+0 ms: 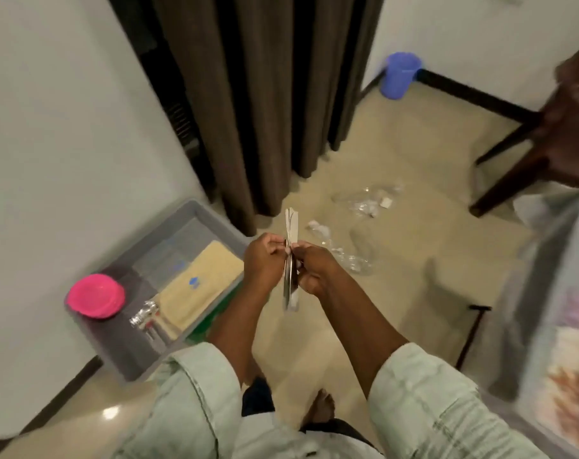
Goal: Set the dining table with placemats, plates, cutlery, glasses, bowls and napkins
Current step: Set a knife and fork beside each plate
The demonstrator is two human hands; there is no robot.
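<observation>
Both hands meet at frame centre: the left hand (263, 261) and right hand (314, 268) have fingers clamped on a bundle of cutlery (290, 260), upright and seemingly wrapped, probably to unpack it. It looks thin, silvery, blurred. The grey bin (142, 359) sits at eight o'clock.

The person wears a pale green shirt (430, 409) with stitched seams, its sleeves (195, 385) rolled up past the forearms. Dark trousers (258, 399) show below, and the feet (321, 404) are bare.
</observation>
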